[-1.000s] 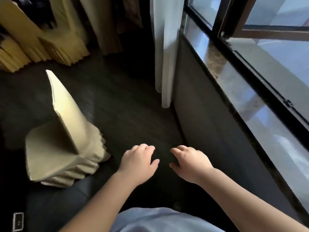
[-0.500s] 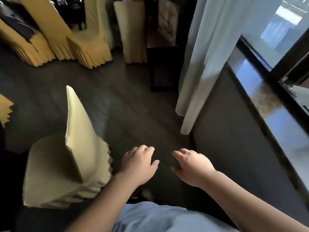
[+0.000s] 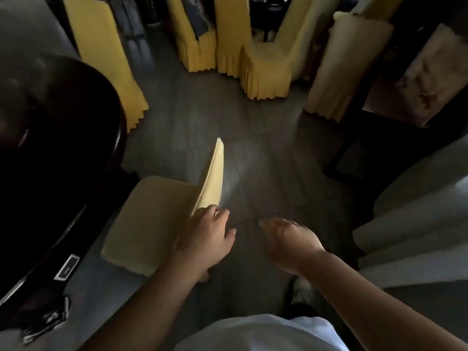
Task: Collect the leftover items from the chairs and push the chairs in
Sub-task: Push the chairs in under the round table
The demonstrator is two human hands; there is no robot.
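Both my hands hang loosely curled and empty: my left hand [image 3: 206,239] just beside the backrest of the nearest pale-yellow fabric-covered chair [image 3: 152,219], my right hand [image 3: 291,245] over bare dark wooden floor [image 3: 266,158]. The seat looks bare. That chair stands out from the dark round table [image 3: 50,122]; shoved crookedly, I judge, its skirt could snag. Further yellow-covered chairs [image 3: 263,64] cluster beyond.

Blurred right hand [image 3: 291,243]; nearest chair [image 3: 152,219] corner behind left hand [image 3: 207,239].

Matt yellow cloth covers the nearest chair [image 3: 152,219] — pleated skirts on others; floor [image 3: 266,158] faintly glossy.
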